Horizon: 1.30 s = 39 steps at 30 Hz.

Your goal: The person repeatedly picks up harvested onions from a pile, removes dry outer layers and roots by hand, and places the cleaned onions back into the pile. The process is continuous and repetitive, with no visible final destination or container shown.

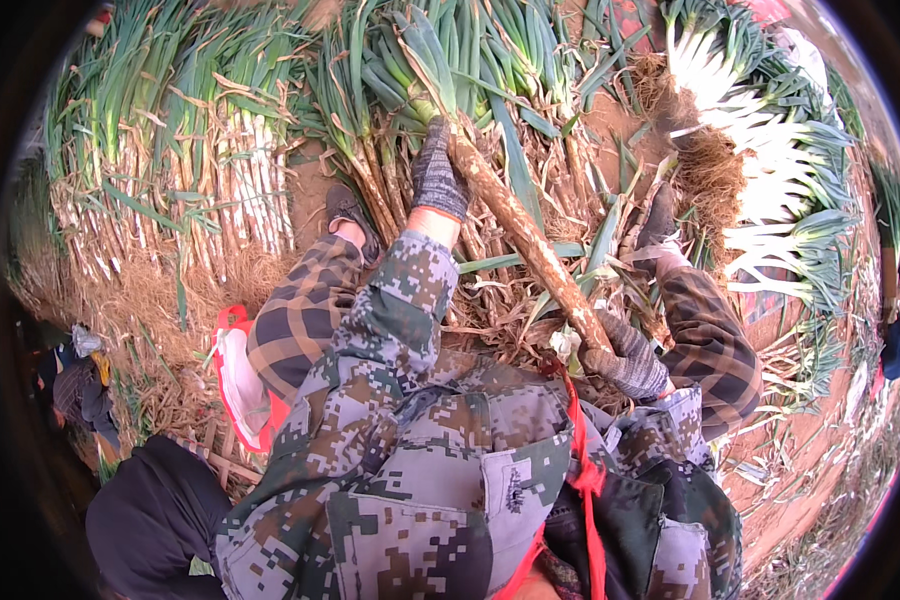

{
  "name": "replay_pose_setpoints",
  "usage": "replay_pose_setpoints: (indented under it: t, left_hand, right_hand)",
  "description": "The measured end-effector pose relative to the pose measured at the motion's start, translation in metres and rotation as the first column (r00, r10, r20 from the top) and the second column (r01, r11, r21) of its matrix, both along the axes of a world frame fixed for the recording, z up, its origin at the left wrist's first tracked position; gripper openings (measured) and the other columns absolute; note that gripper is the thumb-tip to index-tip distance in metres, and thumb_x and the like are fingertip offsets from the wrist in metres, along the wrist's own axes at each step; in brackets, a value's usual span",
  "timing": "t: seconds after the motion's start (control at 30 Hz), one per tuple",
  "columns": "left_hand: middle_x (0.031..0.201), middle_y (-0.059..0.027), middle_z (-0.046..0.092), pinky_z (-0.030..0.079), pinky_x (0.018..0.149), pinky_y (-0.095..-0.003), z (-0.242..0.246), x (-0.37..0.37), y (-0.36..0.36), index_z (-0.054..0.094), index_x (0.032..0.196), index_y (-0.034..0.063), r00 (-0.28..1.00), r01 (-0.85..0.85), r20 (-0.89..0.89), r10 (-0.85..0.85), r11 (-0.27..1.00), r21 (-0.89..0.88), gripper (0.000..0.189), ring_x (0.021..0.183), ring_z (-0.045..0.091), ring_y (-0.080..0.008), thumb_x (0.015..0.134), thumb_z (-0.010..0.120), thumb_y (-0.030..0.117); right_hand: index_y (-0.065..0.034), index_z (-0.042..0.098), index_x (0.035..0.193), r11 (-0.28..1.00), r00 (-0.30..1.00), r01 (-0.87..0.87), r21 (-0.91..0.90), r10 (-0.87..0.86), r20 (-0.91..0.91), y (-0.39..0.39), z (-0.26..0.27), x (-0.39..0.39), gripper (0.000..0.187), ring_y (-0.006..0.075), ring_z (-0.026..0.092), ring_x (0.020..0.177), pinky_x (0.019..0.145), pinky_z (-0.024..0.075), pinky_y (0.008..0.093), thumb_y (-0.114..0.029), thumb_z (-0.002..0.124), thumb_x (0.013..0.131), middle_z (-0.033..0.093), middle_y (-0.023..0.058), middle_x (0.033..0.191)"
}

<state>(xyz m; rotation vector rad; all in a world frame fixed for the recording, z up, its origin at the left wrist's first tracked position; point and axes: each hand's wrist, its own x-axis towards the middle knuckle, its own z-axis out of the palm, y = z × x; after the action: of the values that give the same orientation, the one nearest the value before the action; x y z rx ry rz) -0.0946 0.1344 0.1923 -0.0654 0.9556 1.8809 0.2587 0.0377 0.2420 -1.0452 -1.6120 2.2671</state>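
A long leek with a soil-stained stem (529, 232) slants across the middle of the view, its green leaves away from me. My left hand (440, 171), in a grey knitted glove, grips it just below the leaves. My right hand (626, 354), gloved alike, is closed around its lower end near my lap. Beneath the stem lie unpeeled leeks (379, 184) and dry brown leaf sheaths (487, 300) between my feet. A pale bit of root or stem (565, 341) shows beside my right hand; its exact kind is unclear.
Soil-covered leeks (232, 187) stand densely on the left. White cleaned leeks (780, 165) lie fanned out on the right, roots inward. A red and white bag (244, 375) is by my left knee. Another person (86, 390) is at the far left; dark fabric (154, 517) lies lower left.
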Motion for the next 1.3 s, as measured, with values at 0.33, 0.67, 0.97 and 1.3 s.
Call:
replay_pose_setpoints:
  t: [0.33,0.67,0.97,1.3]
  left_hand:
    - [0.107,-0.0014,0.062,0.047,0.084,-0.0289,0.102,0.082,-0.015,0.06,0.115,0.0032,0.908,0.143,-0.416,0.044,0.902,0.408,0.031,0.096,0.058,-0.0127,0.093,0.062,0.026]
    - [0.076,-0.0154,0.065,0.05,0.06,-0.0437,0.061,0.095,-0.099,0.069,0.099,0.0093,-0.656,0.634,-0.755,-0.017,0.531,-0.562,0.031,0.069,0.064,-0.0278,0.095,0.048,0.031]
    - [0.098,-0.0052,0.064,0.057,0.065,-0.0324,0.069,0.018,-0.051,0.057,0.116,0.0047,0.893,0.343,-0.411,-0.181,0.865,0.366,0.041,0.085,0.065,-0.0167,0.087,0.07,0.031]
    - [0.09,-0.0028,0.068,0.05,0.071,-0.0277,0.078,0.045,-0.086,0.066,0.105,0.0036,0.715,0.214,-0.687,-0.131,0.976,0.037,0.031,0.079,0.061,-0.0111,0.082,0.076,0.022]
  right_hand:
    - [-0.0034,0.049,0.131,0.604,0.905,0.267,0.751,-0.425,0.02,0.014,-0.007,-0.049,0.058,0.0298,0.066,0.095,0.082,0.0509,0.037,-0.02,0.073,0.081,0.065,0.0211,0.105]
    - [0.0029,0.056,0.121,0.632,0.896,0.338,0.697,-0.442,-0.033,0.031,-0.01,-0.058,0.047,0.0225,0.066,0.088,0.079,0.0507,0.035,-0.015,0.071,0.079,0.068,0.0183,0.098]
    - [-0.0021,0.058,0.117,0.573,0.949,0.293,0.765,-0.271,-0.16,0.008,-0.05,-0.043,0.049,0.0184,0.063,0.086,0.079,0.0505,0.0332,-0.016,0.077,0.074,0.066,0.0127,0.095]
    - [-0.0021,0.044,0.139,0.917,0.935,0.276,0.289,-0.187,-0.3,0.089,-0.009,-0.095,0.053,0.0198,0.06,0.107,0.089,0.0485,0.0337,-0.034,0.053,0.098,0.06,0.0123,0.121]
